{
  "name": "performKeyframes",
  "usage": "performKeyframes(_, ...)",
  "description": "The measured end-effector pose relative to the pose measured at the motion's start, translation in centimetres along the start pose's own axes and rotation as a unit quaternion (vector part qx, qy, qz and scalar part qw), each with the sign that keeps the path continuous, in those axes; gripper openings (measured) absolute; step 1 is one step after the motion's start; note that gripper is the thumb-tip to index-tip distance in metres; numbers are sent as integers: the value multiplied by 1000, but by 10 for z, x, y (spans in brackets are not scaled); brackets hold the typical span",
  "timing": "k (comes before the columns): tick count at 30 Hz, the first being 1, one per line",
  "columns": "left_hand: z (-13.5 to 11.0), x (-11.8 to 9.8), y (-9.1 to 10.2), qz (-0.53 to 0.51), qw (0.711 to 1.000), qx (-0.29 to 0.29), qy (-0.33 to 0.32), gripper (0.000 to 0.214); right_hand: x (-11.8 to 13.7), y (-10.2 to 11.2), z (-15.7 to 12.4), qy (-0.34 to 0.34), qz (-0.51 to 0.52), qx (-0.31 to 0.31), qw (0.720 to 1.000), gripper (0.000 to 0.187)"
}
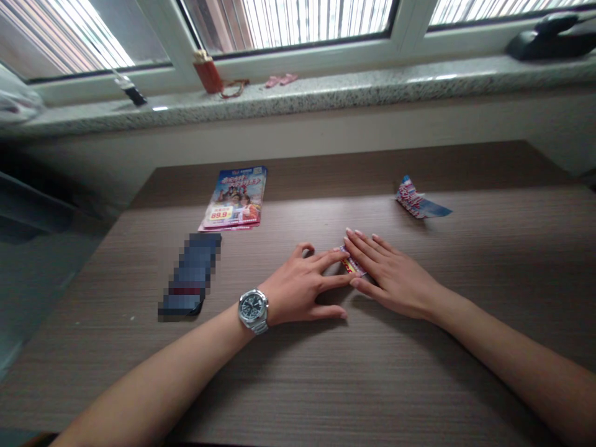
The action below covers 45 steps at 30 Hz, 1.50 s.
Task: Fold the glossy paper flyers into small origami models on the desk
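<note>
A small folded piece of printed paper (352, 265) lies on the wooden table (326, 372), mostly hidden under my fingers. My left hand (302, 288), with a metal watch (254, 309) on its wrist, lies flat with fingers spread, its fingertips pressing on the paper's left side. My right hand (388, 273) lies flat too, fingers stretched out together over the paper's right side. The two hands meet at the paper.
A colourful leaflet (235, 197) lies at the back left of the table. A dark phone-like thing (190, 276), blurred out, lies left of my left hand. Another folded printed paper (416, 202) sits at the back right. Small items stand on the stone windowsill (326, 93).
</note>
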<state>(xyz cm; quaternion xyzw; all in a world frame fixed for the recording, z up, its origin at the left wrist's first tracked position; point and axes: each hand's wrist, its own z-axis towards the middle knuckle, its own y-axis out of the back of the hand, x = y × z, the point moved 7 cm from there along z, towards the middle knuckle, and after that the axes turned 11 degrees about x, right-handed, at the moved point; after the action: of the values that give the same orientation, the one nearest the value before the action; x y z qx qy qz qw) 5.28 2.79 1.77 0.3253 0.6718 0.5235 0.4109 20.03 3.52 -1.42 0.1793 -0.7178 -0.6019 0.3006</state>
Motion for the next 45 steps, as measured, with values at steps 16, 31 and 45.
performKeyframes(16,-1,0,0,5,1000,15,9,62,-40,3,-12,1,106,-2,994,54)
performKeyframes(31,0,1,-1,-5,1000,17,7,63,-52,7,-12,29,141,-59,988,47)
performKeyframes(45,0,0,1,-5,1000,6,1,63,-44,6,-11,17,69,-35,997,51)
